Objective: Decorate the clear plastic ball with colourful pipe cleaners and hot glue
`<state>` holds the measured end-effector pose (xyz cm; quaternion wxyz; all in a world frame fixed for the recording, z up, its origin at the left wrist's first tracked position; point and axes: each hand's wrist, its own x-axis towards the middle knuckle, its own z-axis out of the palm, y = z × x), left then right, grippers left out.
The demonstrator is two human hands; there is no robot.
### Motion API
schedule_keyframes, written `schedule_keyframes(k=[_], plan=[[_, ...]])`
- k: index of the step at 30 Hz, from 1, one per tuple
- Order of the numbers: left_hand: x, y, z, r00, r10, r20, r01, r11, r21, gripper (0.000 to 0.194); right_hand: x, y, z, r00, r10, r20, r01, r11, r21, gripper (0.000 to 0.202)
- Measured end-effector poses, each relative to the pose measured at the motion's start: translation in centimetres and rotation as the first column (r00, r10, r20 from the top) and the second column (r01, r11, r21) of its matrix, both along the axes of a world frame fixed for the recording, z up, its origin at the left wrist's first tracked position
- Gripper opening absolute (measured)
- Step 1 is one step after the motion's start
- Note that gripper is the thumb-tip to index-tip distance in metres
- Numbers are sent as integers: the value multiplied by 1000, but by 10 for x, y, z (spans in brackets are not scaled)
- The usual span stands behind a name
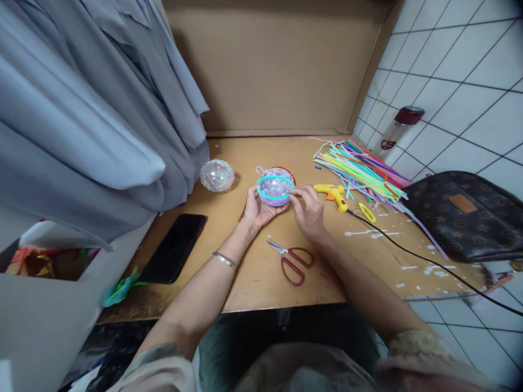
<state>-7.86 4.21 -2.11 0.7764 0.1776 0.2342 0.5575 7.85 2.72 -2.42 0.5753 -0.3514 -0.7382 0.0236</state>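
Note:
My left hand cups a small purple half-ball from below, its open side facing me and its rim edged in bright cyan. Behind it shows a second, speckled half with a red edge and a pale purple loop at its left; how the two join is hidden. The fingers of my right hand are pinched at the right end of the cyan rim. Red-handled scissors lie on the table below my hands. A yellow glue gun rests just right of my right hand.
A clear crinkled ball and a black phone are at left, near a grey curtain. Coloured pipe cleaners, a bottle, a brown bag and the glue gun's cord occupy the right.

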Motion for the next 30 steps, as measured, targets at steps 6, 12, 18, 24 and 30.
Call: schedule_keyframes(k=[6,12,18,24,30], plan=[[1,0,0,1000,1,-20,-1,999,36,50,0,2,-2,997,-27,-66,21,997,-79,11],[7,-5,6,1000,1,23,-1,1000,14,47,1,6,-10,997,-74,38,77,991,-110,17],[14,-9,8,1000,25,3,-25,1000,17,44,4,12,-17,990,-92,107,104,988,-111,18],[15,-9,6,999,45,27,-45,999,-14,41,4,14,-16,998,-40,52,46,991,-126,19],[9,-5,4,998,52,43,-50,998,-34,44,4,10,-10,999,30,-42,-37,981,-191,22]])
